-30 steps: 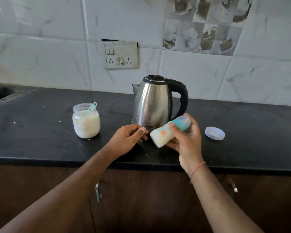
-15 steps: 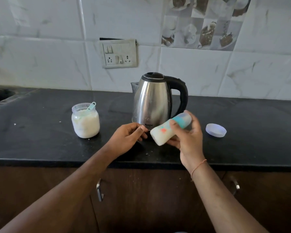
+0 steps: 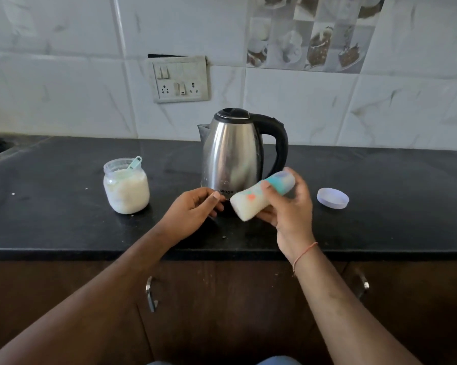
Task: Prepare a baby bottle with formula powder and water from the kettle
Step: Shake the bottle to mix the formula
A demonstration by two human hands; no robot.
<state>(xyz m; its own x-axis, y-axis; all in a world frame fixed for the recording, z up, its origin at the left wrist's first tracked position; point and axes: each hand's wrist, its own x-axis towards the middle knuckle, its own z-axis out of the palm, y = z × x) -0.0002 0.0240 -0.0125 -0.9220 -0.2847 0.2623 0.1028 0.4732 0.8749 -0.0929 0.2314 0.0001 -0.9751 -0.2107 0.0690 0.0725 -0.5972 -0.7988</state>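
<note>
Gripping the milky bottle [image 3: 261, 197] tilted sideways, the right hand [image 3: 285, 206] seems to be mixing formula; the left hand [image 3: 193, 209] hovers loosely curled, empty, beside the kettle [image 3: 235, 154].

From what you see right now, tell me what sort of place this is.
Most likely a home kitchen: a dark stone counter against a tiled wall, an electric kettle below a socket panel, and wooden cabinet doors underneath.
</note>
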